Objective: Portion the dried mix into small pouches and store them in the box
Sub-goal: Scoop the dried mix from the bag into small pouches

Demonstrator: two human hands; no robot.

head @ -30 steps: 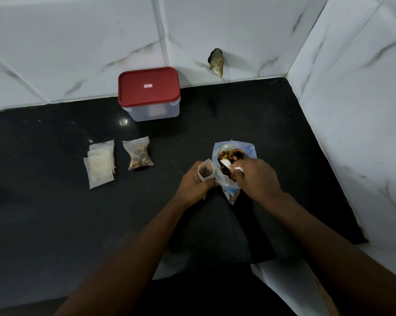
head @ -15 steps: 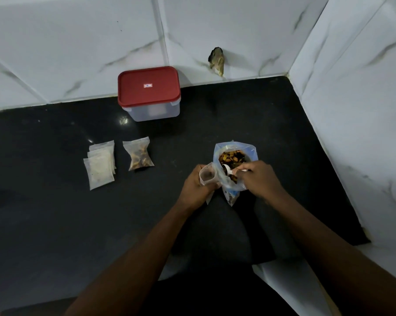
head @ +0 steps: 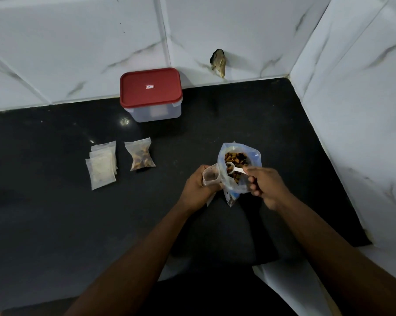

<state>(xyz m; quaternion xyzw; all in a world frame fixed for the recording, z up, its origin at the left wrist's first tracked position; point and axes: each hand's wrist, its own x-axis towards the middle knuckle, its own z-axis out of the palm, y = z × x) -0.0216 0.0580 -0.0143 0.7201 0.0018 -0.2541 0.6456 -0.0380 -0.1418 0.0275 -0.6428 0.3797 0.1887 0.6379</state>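
Worktop point(head: 55, 201): black, set into a corner of white marble-look wall tiles.
Left hand point(head: 196, 188): curled round an open small pouch point(head: 212, 176), holding it upright with its mouth facing up, just beside the bulk bag.
Small pouch contents: dim inside; cannot tell whether it holds any mix.
Right hand point(head: 268, 188): pinching the handle of a white spoon point(head: 237, 170), fingers curled; the spoon bowl lies inside the bag mouth.
Bulk bag point(head: 234, 188): clear bluish plastic, upright and open between the two hands, touching the small pouch on its left side.
Dried mix point(head: 237, 157): brown and dark pieces, visible in the bag mouth and around the spoon bowl.
Filled pouch point(head: 140, 157): lying flat on the worktop, left of the hands, holding brown mix.
Empty pouches point(head: 102, 165): an overlapped pile, flat, just left of the filled pouch.
Box point(head: 155, 111): translucent, against the back wall, well apart from the hands, behind the pouches.
Red lid point(head: 151, 87): seated on the box, with a small label at its centre.
Wall defect point(head: 218, 62): a dark broken patch in the back tile, right of the box.
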